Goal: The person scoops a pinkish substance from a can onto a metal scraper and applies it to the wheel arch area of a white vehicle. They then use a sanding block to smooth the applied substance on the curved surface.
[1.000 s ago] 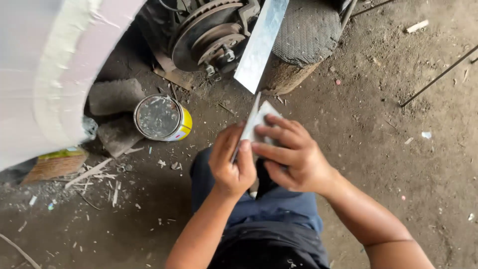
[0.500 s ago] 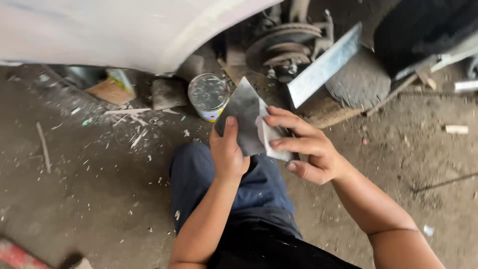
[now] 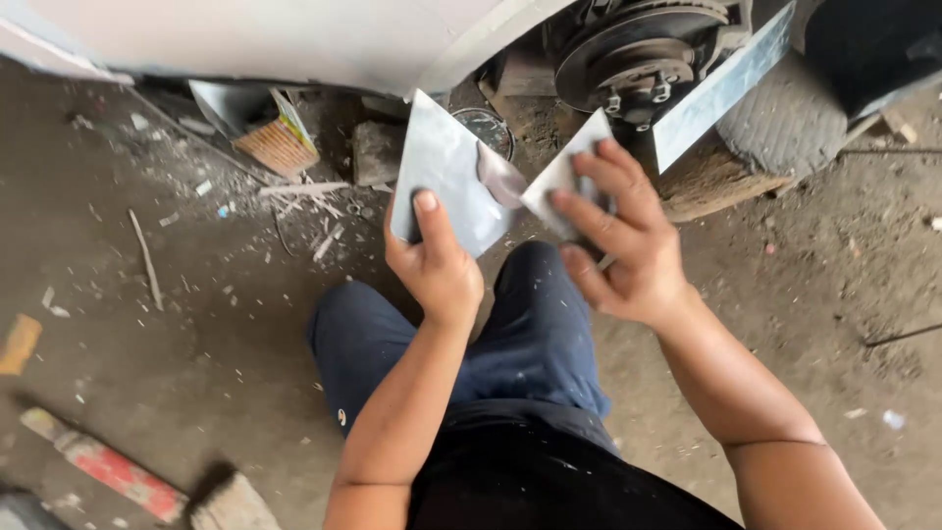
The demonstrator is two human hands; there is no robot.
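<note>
My left hand (image 3: 432,260) grips a shiny grey metal sheet piece (image 3: 446,167), thumb pressed on its face, tilted upright in front of me. My right hand (image 3: 623,240) holds a smaller pale sheet piece (image 3: 564,172) between fingers and palm, just right of the larger one; the two pieces sit close at their edges. Both are held above my knees in dark blue trousers (image 3: 530,334). Behind them are a bare brake disc (image 3: 638,54) and a long metal strip (image 3: 721,88) leaning beside it.
A white car body panel (image 3: 265,39) fills the top left. A round tin can (image 3: 486,128) and a stone block (image 3: 378,152) lie under it, with a cardboard box (image 3: 280,142). A red-handled tool (image 3: 108,466) lies at lower left. A log (image 3: 751,147) sits under the hub.
The view has swung left and tilted. My hands have drawn apart, so the two sheet pieces that overlapped are now separate, the larger in the left hand.
</note>
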